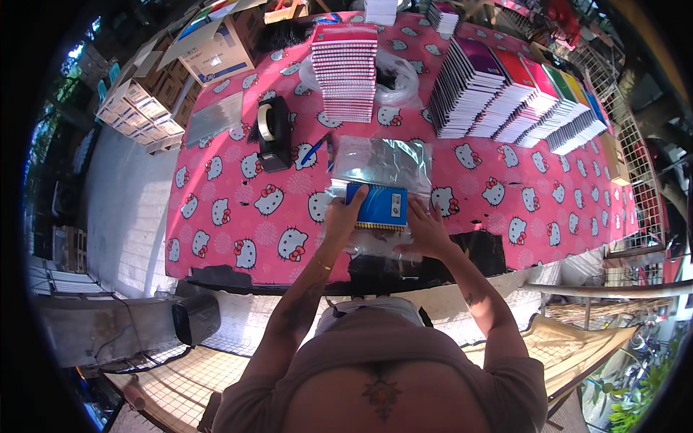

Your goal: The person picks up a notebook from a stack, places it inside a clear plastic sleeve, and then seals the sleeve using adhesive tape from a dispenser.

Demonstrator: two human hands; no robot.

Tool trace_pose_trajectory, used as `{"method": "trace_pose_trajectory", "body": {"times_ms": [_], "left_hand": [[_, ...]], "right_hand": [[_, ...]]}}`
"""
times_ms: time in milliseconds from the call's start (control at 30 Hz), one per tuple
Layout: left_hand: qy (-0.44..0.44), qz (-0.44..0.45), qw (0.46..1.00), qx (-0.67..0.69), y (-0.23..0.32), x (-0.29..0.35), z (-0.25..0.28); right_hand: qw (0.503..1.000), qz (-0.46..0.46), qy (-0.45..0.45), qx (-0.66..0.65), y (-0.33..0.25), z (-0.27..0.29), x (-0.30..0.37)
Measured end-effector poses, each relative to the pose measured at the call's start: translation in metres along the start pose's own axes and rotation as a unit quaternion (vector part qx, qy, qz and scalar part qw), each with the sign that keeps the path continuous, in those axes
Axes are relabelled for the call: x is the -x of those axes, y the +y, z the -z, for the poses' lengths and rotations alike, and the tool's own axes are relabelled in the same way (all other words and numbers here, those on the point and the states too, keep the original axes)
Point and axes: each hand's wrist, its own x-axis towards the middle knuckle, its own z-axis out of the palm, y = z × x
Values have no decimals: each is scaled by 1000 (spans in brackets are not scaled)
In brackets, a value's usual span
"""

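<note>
A blue spiral-bound notebook (pixel 381 205) lies in front of me on clear plastic sleeves (pixel 382 159), its coil side toward me. My left hand (pixel 344 215) grips its left edge, thumb on the cover and fingers out of sight underneath. At the right edge, my right hand (pixel 427 229) rests with fingers stretched and apart, touching the notebook's side and the plastic. Beyond my left hand are a blue pen (pixel 312 151) and a black tape dispenser (pixel 274 141) with a roll of tape in it.
A pink cloth with cartoon cat faces covers the table (pixel 271 202). A tall notebook stack (pixel 345 76) stands at the back; several more stacks (pixel 469 90) fill the back right. Cardboard boxes (pixel 216 54) sit back left. Clear sheets (pixel 215 117) lie left of the dispenser.
</note>
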Motion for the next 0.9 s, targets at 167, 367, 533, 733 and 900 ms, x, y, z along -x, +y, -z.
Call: {"method": "trace_pose_trajectory", "body": {"times_ms": [167, 367, 533, 733, 900], "left_hand": [[95, -64, 978, -176, -3, 10, -7], [62, -89, 978, -179, -5, 1, 9], [-51, 21, 994, 93, -40, -18, 30], [-122, 45, 971, 199, -20, -1, 42], [-154, -270, 945, -101, -95, 32, 107]], "right_hand": [[1000, 5, 18, -19, 7, 0, 6], [667, -213, 37, -713, -2, -13, -7], [734, -224, 65, -638, -31, -15, -13], [754, -233, 93, -606, -24, -19, -10], [871, -123, 104, -464, -37, 10, 38]]}}
